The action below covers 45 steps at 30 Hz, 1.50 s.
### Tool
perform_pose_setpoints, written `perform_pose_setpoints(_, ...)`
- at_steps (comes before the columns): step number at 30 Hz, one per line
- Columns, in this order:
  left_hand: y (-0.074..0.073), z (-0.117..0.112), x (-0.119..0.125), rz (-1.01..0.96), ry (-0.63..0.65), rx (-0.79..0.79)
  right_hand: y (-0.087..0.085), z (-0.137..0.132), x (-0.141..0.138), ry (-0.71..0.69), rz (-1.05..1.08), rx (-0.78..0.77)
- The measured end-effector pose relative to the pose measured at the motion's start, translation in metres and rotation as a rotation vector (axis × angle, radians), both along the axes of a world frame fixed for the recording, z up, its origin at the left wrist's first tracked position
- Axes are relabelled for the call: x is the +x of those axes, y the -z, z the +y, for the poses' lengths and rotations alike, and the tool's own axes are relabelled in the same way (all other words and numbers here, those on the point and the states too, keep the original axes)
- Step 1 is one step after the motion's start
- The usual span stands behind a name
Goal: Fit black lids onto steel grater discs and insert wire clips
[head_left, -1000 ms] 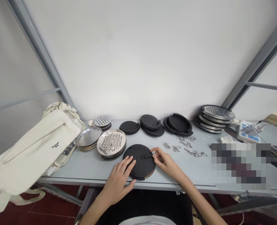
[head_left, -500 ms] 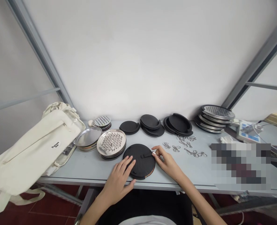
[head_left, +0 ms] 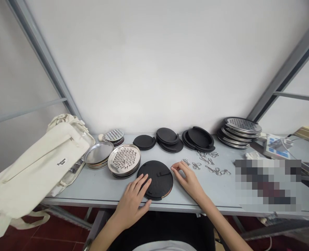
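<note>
A round black disc (head_left: pixel 156 177) with a small tab near its middle lies flat on the grey table (head_left: pixel 97 186), close to the front edge. My left hand (head_left: pixel 134 200) rests on the disc's left rim, fingers stretched out and flat. My right hand (head_left: pixel 187 179) sits on the table just right of the disc with its fingers spread and nothing visible in them. Its fingertips are close to the nearest of several loose metal wire clips (head_left: pixel 206 163).
Left of the disc stand a stack of perforated metal plates (head_left: pixel 124 158) and one of plain metal plates (head_left: pixel 99 153), beside a cream bag (head_left: pixel 39 160). Black disc piles (head_left: pixel 170 137) line the wall. More perforated discs (head_left: pixel 241 127) are stacked at the right.
My right hand has left the disc's right edge, where it pinched a small metal piece, and shifted slightly right towards the clips with fingers spread. My left hand has stayed put.
</note>
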<state>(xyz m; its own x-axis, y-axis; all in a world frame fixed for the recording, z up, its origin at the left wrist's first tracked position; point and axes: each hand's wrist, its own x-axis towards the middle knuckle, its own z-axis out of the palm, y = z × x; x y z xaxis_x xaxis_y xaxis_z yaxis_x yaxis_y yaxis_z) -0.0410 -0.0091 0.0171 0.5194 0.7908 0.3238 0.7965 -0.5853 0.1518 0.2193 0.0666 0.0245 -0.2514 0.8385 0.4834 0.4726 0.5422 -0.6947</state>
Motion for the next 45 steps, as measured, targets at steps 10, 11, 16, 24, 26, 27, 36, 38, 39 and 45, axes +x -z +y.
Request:
perform_pose_setpoints(10,-0.006,-0.002,-0.001,-0.063,0.040,-0.026,0.003,-0.001,0.001,0.056,-0.022,-0.118)
perform_pose_setpoints(11,-0.007,-0.002,-0.001,-0.070,0.046,-0.034,0.003,-0.001,0.001,0.059,-0.022,-0.114)
perform_pose_setpoints(16,-0.010,-0.003,-0.002,-0.090,0.065,-0.063,0.004,0.001,0.001,0.086,0.002,-0.076)
perform_pose_setpoints(24,-0.011,-0.007,0.003,-0.068,0.078,-0.057,0.001,-0.001,0.000,0.001,-0.006,-0.109)
perform_pose_setpoints(26,-0.009,-0.006,0.003,-0.072,0.069,-0.036,-0.001,-0.001,-0.001,-0.031,-0.028,-0.115)
perform_pose_setpoints(27,-0.008,-0.006,0.003,-0.071,0.068,-0.030,-0.001,-0.001,-0.001,-0.041,-0.043,-0.120)
perform_pose_setpoints(36,-0.005,-0.003,0.002,-0.049,0.074,-0.008,-0.003,-0.005,-0.003,-0.054,-0.096,-0.154)
perform_pose_setpoints(38,-0.004,-0.003,0.001,-0.046,0.074,-0.013,-0.002,-0.006,-0.003,-0.051,-0.132,-0.139)
perform_pose_setpoints(39,-0.004,-0.003,0.001,-0.046,0.074,-0.011,-0.001,-0.007,-0.003,-0.046,-0.156,-0.126)
perform_pose_setpoints(45,-0.003,-0.003,0.001,-0.042,0.073,-0.001,0.001,-0.006,-0.003,-0.023,-0.222,-0.102)
